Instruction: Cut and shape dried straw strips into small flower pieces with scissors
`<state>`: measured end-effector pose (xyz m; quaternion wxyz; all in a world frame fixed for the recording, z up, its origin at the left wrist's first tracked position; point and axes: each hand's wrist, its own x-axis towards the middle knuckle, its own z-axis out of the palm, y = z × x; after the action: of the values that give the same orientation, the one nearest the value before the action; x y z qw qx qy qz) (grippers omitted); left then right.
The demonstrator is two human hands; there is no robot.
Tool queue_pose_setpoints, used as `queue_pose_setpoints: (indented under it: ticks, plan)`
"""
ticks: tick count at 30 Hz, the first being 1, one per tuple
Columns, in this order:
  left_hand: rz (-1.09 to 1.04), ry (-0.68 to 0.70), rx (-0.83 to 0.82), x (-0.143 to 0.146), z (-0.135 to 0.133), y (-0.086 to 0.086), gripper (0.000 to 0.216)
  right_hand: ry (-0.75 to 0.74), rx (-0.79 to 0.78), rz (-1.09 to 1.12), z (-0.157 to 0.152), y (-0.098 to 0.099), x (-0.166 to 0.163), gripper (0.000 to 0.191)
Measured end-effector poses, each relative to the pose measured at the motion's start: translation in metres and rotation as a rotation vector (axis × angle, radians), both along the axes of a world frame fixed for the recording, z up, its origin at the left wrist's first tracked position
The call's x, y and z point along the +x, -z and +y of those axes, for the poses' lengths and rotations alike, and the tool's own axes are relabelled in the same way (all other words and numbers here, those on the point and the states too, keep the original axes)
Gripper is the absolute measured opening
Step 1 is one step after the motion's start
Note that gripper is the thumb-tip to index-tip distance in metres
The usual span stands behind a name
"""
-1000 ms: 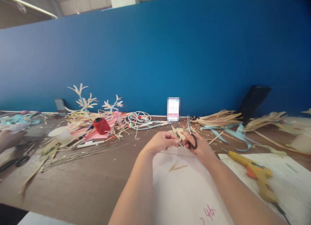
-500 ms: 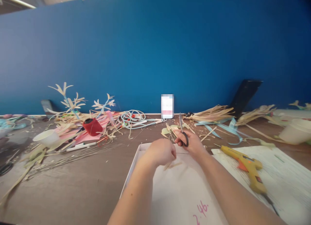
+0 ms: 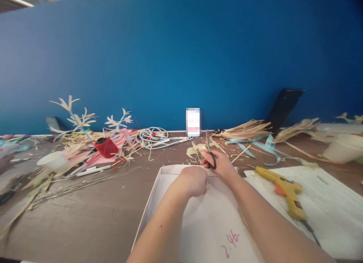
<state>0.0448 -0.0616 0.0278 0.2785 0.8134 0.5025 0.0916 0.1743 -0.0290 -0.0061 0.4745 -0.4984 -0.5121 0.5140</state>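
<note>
My right hand (image 3: 221, 164) grips a pair of scissors (image 3: 208, 140) by the dark handle, with the blades pointing up and away from me. A small pale strip shows by its fingertips. My left hand (image 3: 193, 180) is closed, knuckles up, over the far end of a shallow white box lid (image 3: 148, 208). Its fingers curl underneath, hiding anything they hold. Pink handwriting reading 2.46. (image 3: 231, 243) marks the lid's inside. Pale green and straw-coloured scraps (image 3: 194, 149) lie just beyond the hands.
A yellow glue gun (image 3: 289, 193) rests on printed paper (image 3: 334, 217) at right. Left stand husk flowers (image 3: 81, 121), a red thread spool (image 3: 106, 147), a white cup (image 3: 53, 161) and thin wires (image 3: 85, 185). A lit phone (image 3: 193, 122) leans against the blue partition (image 3: 181, 58).
Thin straw-coloured bits seen below my left hand are out of sight now. That hand has shifted slightly, and its knuckles face up. My right hand still holds the scissors. The view moved a little.
</note>
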Motion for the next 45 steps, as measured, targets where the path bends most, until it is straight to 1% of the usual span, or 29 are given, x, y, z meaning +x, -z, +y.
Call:
queue_pose_setpoints:
  ticks: [4, 6, 9, 11, 15, 17, 20, 25, 29, 35, 39, 45]
  plan:
    - [-0.113, 0.02, -0.141, -0.014, 0.008, 0.0, 0.013, -0.01, 0.01, -0.003, 0.002, 0.003, 0.001, 0.042]
    - [-0.245, -0.009, -0.193, -0.025, 0.015, 0.002, 0.01, -0.009, 0.002, 0.012, 0.002, 0.002, 0.001, 0.045]
    - [-0.503, -0.104, -0.289, -0.037, 0.026, 0.007, 0.012, -0.012, -0.019, 0.049, 0.0, 0.0, 0.0, 0.045]
    - [-0.663, -0.201, -0.329, -0.04, 0.031, 0.01, 0.011, -0.015, -0.02, 0.073, -0.002, -0.002, -0.001, 0.045]
    - [-0.91, -0.399, -0.29, -0.038, 0.038, 0.014, 0.016, -0.019, -0.014, 0.087, -0.005, -0.003, -0.002, 0.044]
    - [-1.016, -0.455, -0.302, -0.037, 0.04, 0.015, 0.022, -0.062, 0.0, 0.086, -0.005, -0.001, -0.001, 0.046]
    - [-1.114, -0.475, -0.327, -0.035, 0.041, 0.016, 0.027, -0.111, 0.037, 0.073, -0.003, 0.003, 0.001, 0.049]
    - [-1.17, -0.488, -0.312, -0.033, 0.041, 0.015, 0.017, -0.154, 0.08, 0.117, 0.001, 0.007, 0.002, 0.047]
    - [-1.165, -0.506, -0.324, -0.029, 0.039, 0.013, 0.013, -0.182, 0.089, 0.15, 0.001, 0.008, 0.001, 0.049]
    - [-1.13, -0.479, -0.356, -0.027, 0.037, 0.012, 0.011, -0.123, 0.109, 0.143, 0.002, 0.008, 0.0, 0.046]
    - [-1.076, -0.462, -0.349, -0.028, 0.036, 0.013, 0.013, -0.074, 0.126, 0.133, 0.004, 0.011, -0.001, 0.048]
    - [-0.957, -0.429, -0.354, -0.031, 0.036, 0.015, 0.017, -0.063, 0.159, 0.143, 0.006, 0.014, -0.002, 0.046]
